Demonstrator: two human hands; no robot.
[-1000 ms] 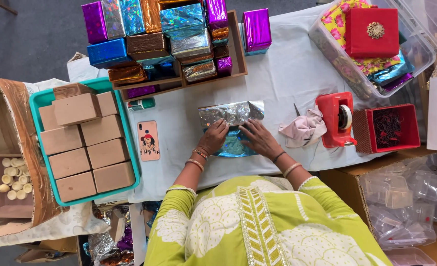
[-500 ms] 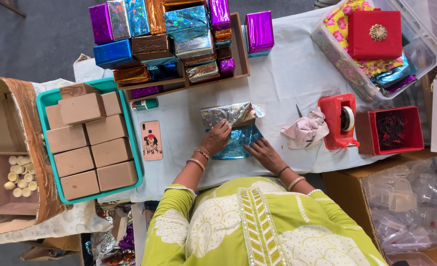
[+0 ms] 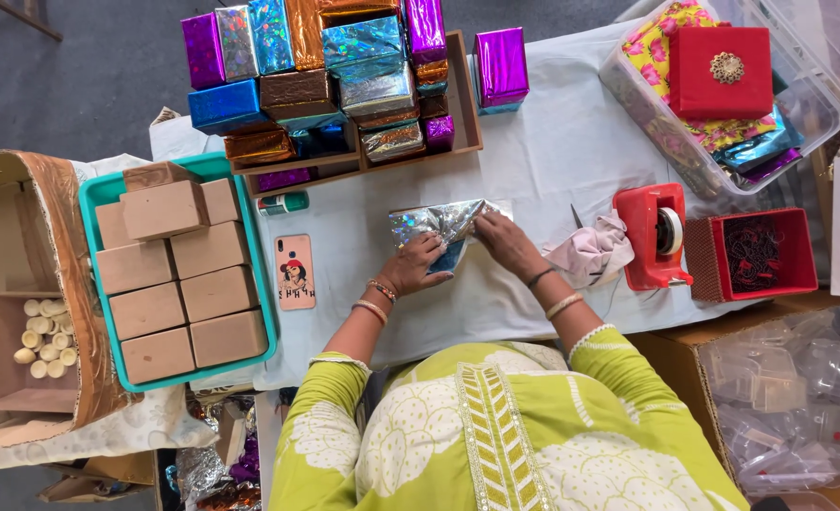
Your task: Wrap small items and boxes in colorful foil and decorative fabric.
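Observation:
A small box half wrapped in shiny silver holographic paper [image 3: 436, 224] lies on the white tablecloth [image 3: 552, 151] in front of me. My left hand [image 3: 418, 266] presses on its near left side, fingers spread over the foil. On the box's right end rests my right hand [image 3: 505, 239], pinching the foil fold there. Bangles ring both wrists. A bit of blue foil shows under my left fingers.
A teal tray [image 3: 93, 189] of plain brown boxes sits left, a phone [image 3: 294, 271] beside it. Behind stands a wooden tray [image 3: 467, 104] of wrapped boxes and a purple box [image 3: 501, 66]. Right: red tape dispenser [image 3: 654, 236], crumpled cloth [image 3: 592, 254], red box [image 3: 753, 254], clear bin [image 3: 808, 90].
The right hand has moved from the near side of the box up to its right end. The left hand shifted slightly along the near left side. The foil now covers more of the box.

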